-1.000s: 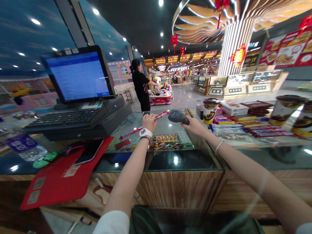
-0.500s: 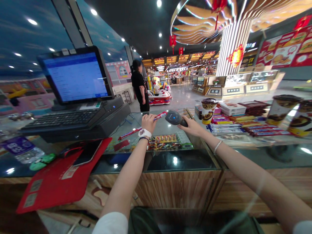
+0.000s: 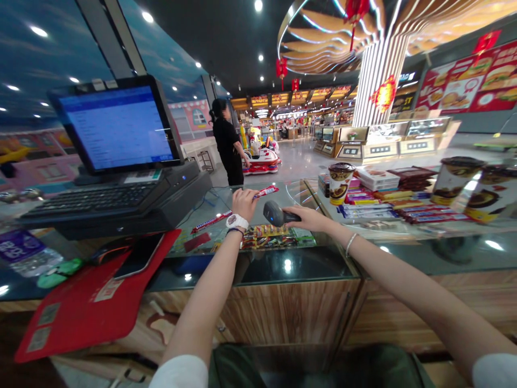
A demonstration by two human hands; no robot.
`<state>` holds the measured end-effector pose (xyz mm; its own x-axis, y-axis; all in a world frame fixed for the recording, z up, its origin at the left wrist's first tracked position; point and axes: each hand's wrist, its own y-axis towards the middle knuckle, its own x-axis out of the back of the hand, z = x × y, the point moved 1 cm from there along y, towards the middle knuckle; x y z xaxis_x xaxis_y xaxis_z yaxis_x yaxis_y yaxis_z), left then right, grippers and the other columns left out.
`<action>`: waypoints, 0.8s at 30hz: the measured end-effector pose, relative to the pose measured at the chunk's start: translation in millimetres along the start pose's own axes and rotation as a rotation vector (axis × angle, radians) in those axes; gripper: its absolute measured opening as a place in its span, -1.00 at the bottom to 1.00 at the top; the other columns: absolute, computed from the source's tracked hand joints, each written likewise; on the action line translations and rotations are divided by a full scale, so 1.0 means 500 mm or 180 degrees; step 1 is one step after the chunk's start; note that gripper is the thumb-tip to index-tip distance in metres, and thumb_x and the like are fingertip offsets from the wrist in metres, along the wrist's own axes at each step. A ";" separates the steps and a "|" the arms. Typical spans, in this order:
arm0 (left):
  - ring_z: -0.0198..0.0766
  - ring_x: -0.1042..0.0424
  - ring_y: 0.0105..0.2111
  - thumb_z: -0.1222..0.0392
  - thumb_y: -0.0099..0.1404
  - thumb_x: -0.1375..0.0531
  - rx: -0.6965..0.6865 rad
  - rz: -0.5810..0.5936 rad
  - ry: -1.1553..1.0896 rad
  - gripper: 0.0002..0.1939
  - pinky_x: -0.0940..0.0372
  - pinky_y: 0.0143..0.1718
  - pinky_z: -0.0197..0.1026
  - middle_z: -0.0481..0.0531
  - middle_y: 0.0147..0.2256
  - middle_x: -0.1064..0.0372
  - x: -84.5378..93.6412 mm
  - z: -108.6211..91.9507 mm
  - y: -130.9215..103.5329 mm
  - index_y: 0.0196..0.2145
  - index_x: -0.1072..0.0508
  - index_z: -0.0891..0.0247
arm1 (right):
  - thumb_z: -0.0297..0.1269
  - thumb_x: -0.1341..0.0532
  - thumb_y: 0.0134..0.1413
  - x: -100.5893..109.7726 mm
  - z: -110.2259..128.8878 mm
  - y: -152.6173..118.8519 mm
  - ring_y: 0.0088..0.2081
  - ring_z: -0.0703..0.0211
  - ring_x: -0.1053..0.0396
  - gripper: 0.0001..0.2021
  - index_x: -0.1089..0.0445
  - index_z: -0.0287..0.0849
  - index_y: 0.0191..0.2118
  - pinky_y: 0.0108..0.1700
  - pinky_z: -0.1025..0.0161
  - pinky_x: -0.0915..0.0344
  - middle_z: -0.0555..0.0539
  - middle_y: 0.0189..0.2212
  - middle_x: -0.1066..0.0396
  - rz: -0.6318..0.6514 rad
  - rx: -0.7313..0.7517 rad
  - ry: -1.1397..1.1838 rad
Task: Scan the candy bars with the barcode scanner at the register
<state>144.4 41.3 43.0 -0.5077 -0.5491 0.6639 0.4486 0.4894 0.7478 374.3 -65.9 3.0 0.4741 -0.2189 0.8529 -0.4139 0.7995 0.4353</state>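
Note:
My left hand (image 3: pixel 244 205), with a white watch at the wrist, pinches one end of a red and white wrapped bar (image 3: pixel 266 191) above the glass counter. To its right, my right hand (image 3: pixel 306 218) is wrapped round the handle of a dark handheld scanner (image 3: pixel 274 213). The scanner's head lies just below and right of the bar, apart from it. A second long wrapped bar (image 3: pixel 211 222) rests on the glass to the left of my left hand, near a dark red flat piece (image 3: pixel 197 242).
At left stand a monitor (image 3: pixel 115 126) and a keyboard (image 3: pixel 92 199), with a phone (image 3: pixel 140 255) on a red mat (image 3: pixel 89 318). Snacks and a Dove cup (image 3: pixel 340 184) cover the right counter. A person in black (image 3: pixel 227 143) stands beyond the counter.
The scanner in my right hand has moved left and slightly down, and its head has turned. The view has shifted slightly. The person beyond the counter has changed posture.

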 end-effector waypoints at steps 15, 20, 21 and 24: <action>-0.11 -0.47 -0.09 0.25 0.36 -0.17 -0.0240 0.0079 -0.0237 -0.78 -0.14 0.21 0.08 0.03 -0.10 -0.56 0.004 -0.036 0.001 -0.08 -0.53 0.10 | 0.03 -0.36 0.08 -0.020 0.015 0.005 -0.08 -0.06 -0.47 -0.37 -0.34 -0.14 0.22 -0.06 0.13 -0.37 -0.21 -0.07 -0.48 0.0159 -0.0209 0.0018; -0.13 -0.48 -0.09 0.23 0.36 -0.18 -0.0366 0.0120 -0.0343 -0.79 -0.16 0.21 0.09 0.03 -0.11 -0.57 0.006 -0.066 0.002 -0.09 -0.54 0.11 | -0.12 -0.35 0.11 0.006 0.021 0.010 -0.13 0.03 -0.46 -0.57 -0.44 -0.19 0.07 -0.05 0.11 -0.38 -0.18 -0.13 -0.49 -0.0403 -0.0126 0.0270; -0.13 -0.48 -0.08 0.23 0.36 -0.18 -0.0400 0.0121 -0.0370 -0.79 -0.16 0.21 0.09 0.02 -0.11 -0.57 0.007 -0.073 0.003 -0.08 -0.54 0.10 | -0.17 -0.31 0.15 0.016 0.023 0.006 -0.12 0.04 -0.46 -0.66 -0.46 -0.18 0.02 -0.03 0.10 -0.37 -0.18 -0.13 -0.49 -0.0568 -0.0138 0.0232; -0.15 -0.49 -0.10 0.21 0.37 -0.19 -0.0522 0.0094 -0.0408 -0.79 -0.18 0.20 0.09 0.01 -0.11 -0.57 0.010 -0.096 0.006 -0.08 -0.55 0.09 | -0.31 -0.21 0.22 0.054 0.026 -0.018 -0.05 0.02 -0.43 -0.76 -0.48 -0.16 -0.02 0.04 0.06 -0.35 -0.19 -0.09 -0.49 -0.1057 -0.0164 -0.0175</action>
<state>178.7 7.3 48.7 -0.5773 -0.4403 0.6877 0.5730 0.3815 0.7253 380.8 -86.4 25.9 0.5332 -0.5006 0.6819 -0.2034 0.7066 0.6778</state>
